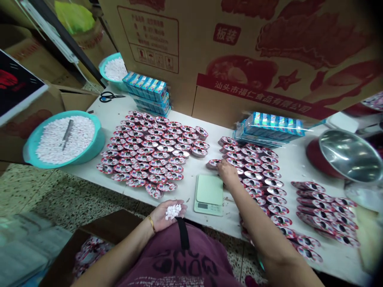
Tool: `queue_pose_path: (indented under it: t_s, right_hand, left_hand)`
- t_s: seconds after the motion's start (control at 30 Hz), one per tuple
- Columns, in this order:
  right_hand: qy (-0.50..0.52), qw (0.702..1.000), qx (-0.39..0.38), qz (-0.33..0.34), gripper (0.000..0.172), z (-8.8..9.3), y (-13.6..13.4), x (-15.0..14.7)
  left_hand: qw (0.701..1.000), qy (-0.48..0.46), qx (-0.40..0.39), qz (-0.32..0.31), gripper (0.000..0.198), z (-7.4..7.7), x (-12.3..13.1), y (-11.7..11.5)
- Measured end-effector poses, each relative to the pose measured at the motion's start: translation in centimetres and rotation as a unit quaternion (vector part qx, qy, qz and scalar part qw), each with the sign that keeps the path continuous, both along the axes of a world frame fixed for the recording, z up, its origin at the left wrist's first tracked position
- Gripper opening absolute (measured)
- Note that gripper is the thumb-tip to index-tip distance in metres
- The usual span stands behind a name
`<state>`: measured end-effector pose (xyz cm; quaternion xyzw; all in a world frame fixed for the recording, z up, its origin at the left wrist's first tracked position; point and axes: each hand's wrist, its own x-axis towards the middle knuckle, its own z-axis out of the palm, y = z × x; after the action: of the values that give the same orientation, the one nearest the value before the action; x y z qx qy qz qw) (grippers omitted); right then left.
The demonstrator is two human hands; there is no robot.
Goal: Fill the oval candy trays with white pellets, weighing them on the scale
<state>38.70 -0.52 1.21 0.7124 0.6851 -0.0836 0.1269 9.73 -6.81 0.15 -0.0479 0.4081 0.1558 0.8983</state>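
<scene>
My left hand lies palm up close to my body, cupping a small heap of white candy-like pellets. My right hand reaches across the table with its fingers closed on the edge of a small red-and-white patterned pouch. Just left of and below that hand sits a pale green digital scale with nothing on its plate. Several rows of similar pouches with oval open tops stand left of the scale. More open pouches stand in rows beside and under my right forearm.
A turquoise basin of white pellets, with a metallic tool lying in it, is at left; a smaller basin is behind. Blue boxes, scissors, a large carton, a steel bowl and stacked pouches surround the table.
</scene>
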Motion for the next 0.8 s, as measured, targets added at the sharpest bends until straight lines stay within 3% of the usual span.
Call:
queue_pose_path:
  t_s: [0.2,0.37,0.5,0.63,0.8]
  right_hand:
    - [0.069,0.996,-0.021,0.059,0.022,1.8,-6.1,-3.2]
    - [0.130,0.991,-0.018,0.004,0.020,1.5,-10.0,-5.1]
    - [0.228,0.970,0.049,-0.063,0.027,1.5,-12.4,-4.6]
    - [0.264,0.953,0.057,-0.135,0.027,1.0,-14.5,-2.9]
    - [0.262,0.953,0.048,-0.147,0.020,0.6,-15.1,-1.3]
  left_hand:
    - [1.000,0.007,0.010,0.007,0.023,-0.5,0.5,-0.2]
    - [1.000,0.002,0.012,-0.005,0.022,-0.5,1.6,0.3]
    - [1.000,0.004,0.016,-0.010,0.023,-0.6,1.8,-0.1]
    - [1.000,0.009,0.017,-0.016,0.024,-0.8,1.6,-0.8]
    - [1.000,0.011,0.017,-0.015,0.024,-0.7,1.5,-0.9]
